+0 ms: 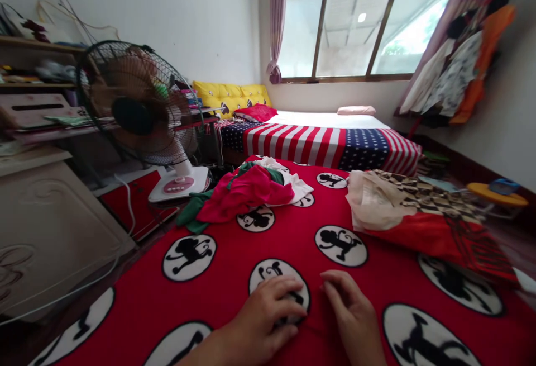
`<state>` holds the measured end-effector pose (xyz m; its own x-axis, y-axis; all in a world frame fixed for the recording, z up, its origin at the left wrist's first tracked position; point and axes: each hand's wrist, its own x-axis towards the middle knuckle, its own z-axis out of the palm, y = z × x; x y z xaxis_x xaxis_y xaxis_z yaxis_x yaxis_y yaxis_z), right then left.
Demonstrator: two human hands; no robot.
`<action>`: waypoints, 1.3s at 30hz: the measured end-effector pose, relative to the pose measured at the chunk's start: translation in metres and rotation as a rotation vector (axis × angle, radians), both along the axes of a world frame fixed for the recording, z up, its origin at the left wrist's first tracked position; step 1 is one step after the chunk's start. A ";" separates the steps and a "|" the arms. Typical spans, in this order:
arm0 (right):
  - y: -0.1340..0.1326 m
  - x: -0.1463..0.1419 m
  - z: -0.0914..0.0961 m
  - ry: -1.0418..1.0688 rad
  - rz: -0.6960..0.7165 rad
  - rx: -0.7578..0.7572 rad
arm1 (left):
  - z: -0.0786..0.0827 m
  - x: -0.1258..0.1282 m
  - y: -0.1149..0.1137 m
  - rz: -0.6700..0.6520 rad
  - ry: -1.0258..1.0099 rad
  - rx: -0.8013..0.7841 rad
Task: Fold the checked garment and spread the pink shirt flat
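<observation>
- From my remote seat, the largest thing in front of me is a broad red fleece blanket point(138, 293) with white oval monkey prints, spread over the bed.
- Beyond it lies a stars-and-stripes bedcover point(293, 145).
- To the left stands a black-caged electric fan point(134, 103) on a white base.
- On the blanket's right side sits a bulky red, checked and cream fabric bundle point(422, 220). It may be a bag, but I cannot tell, and no contents show.
- A rumpled heap of pink, green and white clothes point(243, 193) lies well ahead of my hands.
- At this step, both hands are resting on the blanket, apart from the clothes.
- My left hand point(266, 313) lies palm down on a white oval print point(278, 276), its grip loosely curved and empty.
- My right hand point(352, 310) lies just beside it, its grip slightly open and empty.
</observation>
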<state>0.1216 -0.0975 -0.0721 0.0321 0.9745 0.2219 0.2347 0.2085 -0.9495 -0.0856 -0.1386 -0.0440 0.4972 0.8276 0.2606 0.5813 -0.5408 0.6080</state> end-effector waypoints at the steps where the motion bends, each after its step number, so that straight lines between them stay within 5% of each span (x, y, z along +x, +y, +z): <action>1: 0.000 -0.001 0.001 0.013 0.002 -0.007 | 0.002 0.001 -0.001 0.002 -0.018 -0.001; 20: 0.005 -0.003 0.006 0.242 -0.038 -0.036 | -0.012 0.010 0.015 0.042 -0.106 0.105; 39: 0.011 0.000 -0.003 -0.113 -0.057 -0.014 | -0.018 0.009 0.009 0.074 -0.289 -0.012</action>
